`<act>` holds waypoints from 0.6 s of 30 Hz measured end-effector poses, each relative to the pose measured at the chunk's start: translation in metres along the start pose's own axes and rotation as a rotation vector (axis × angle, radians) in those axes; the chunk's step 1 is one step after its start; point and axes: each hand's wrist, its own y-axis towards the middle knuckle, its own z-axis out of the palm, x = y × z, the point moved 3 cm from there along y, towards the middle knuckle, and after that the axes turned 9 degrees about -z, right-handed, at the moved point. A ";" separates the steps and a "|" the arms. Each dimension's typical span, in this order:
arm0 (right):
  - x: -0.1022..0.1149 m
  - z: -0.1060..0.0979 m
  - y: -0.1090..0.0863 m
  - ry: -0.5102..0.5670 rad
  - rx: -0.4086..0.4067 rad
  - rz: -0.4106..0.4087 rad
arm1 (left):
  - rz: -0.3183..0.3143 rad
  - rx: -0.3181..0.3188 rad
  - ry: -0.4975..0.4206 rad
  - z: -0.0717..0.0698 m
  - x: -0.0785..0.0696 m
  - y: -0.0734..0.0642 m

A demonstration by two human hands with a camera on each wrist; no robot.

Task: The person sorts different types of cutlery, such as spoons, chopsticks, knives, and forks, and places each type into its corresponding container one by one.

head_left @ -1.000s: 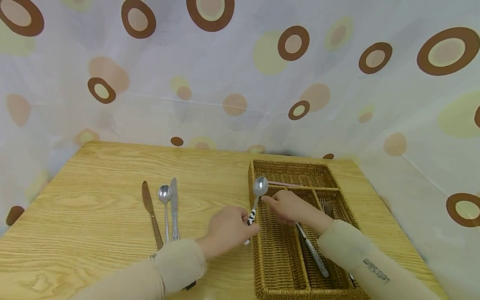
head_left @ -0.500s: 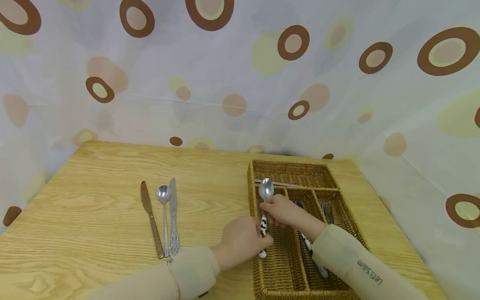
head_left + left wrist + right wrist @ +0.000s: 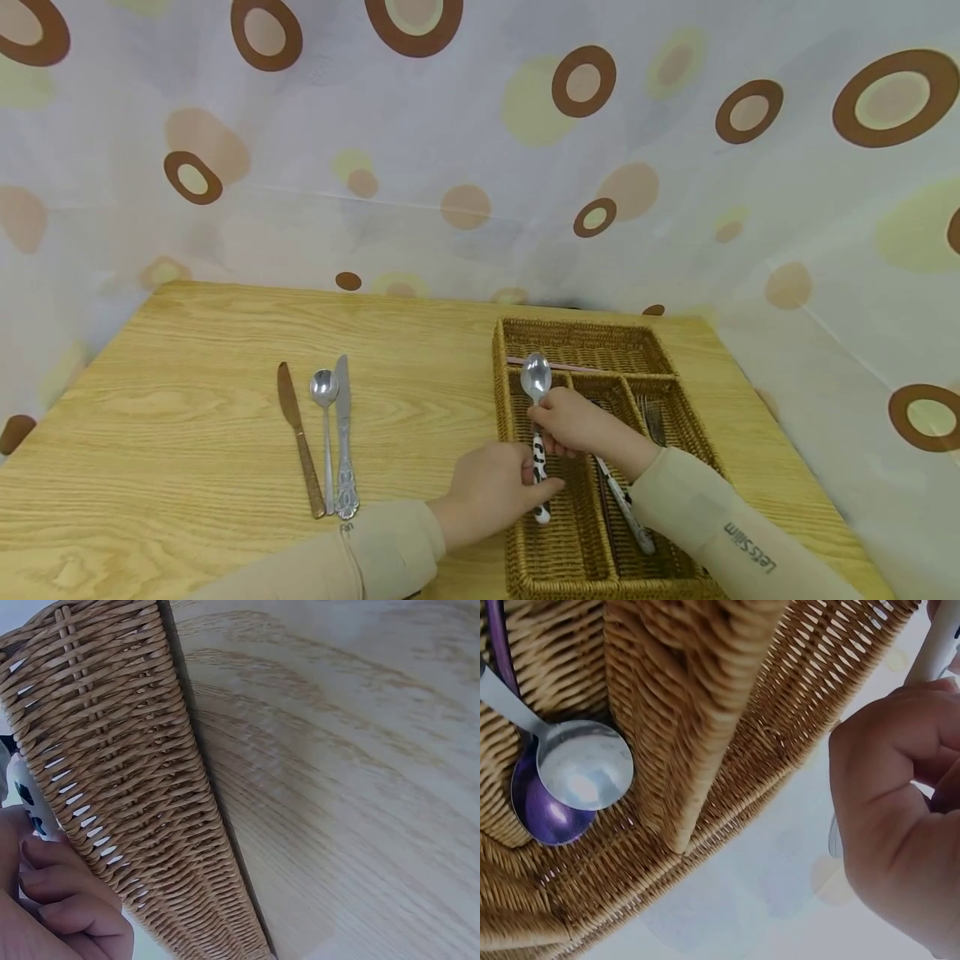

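A spoon with a silver bowl point(image 3: 536, 375) and a black-and-white patterned handle is held by both hands over the left compartment of the wicker cutlery tray point(image 3: 513, 533). My left hand point(image 3: 491, 492) grips the handle, its thumb across the near part. Higher up, my right hand point(image 3: 577, 423) pinches the spoon around its neck. The left wrist view catches a bit of the patterned handle point(image 3: 34, 799) beside the left hand's curled fingers, just past the tray's outer wall. In the right wrist view, the right hand point(image 3: 900, 795) appears beyond the tray's rim.
In the tray's middle compartment lie a silver spoon point(image 3: 585, 761) and a purple spoon point(image 3: 551, 802). Forks point(image 3: 652, 421) lie to the right, a pink stick point(image 3: 566, 367) at the back. Left on the table are a copper-coloured knife point(image 3: 302, 442), a spoon point(image 3: 326, 442) and a silver knife point(image 3: 344, 450).
My left hand has moved right with the spoon, from the tray's left rim to over the left compartment. The right hand, formerly apart from the spoon, now pinches its neck.
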 end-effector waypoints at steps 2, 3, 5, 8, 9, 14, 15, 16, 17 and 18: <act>0.002 -0.001 -0.002 -0.017 0.010 0.003 | 0.008 0.003 -0.005 0.000 0.001 0.000; 0.003 -0.002 -0.002 -0.024 0.018 0.006 | 0.010 0.006 -0.012 -0.001 0.002 -0.001; 0.003 -0.003 -0.004 -0.037 0.035 0.001 | 0.008 0.013 -0.019 -0.004 0.007 -0.001; 0.002 -0.006 -0.008 -0.054 0.053 -0.008 | -0.030 0.026 -0.005 -0.017 0.025 -0.003; 0.001 -0.007 -0.010 -0.052 0.058 -0.008 | -0.050 0.028 0.010 -0.023 0.034 -0.003; -0.015 -0.015 -0.025 -0.064 0.057 0.016 | -0.222 0.020 0.145 -0.069 0.091 -0.004; -0.020 -0.018 -0.027 -0.070 0.053 0.024 | -0.265 0.018 0.180 -0.081 0.104 -0.004; -0.025 -0.020 -0.030 -0.075 0.052 0.035 | -0.304 0.018 0.213 -0.093 0.116 -0.004; -0.030 -0.022 -0.032 -0.077 0.050 0.045 | -0.345 0.026 0.244 -0.104 0.128 -0.005; -0.035 -0.024 -0.034 -0.082 0.046 0.059 | -0.380 0.028 0.270 -0.114 0.139 -0.006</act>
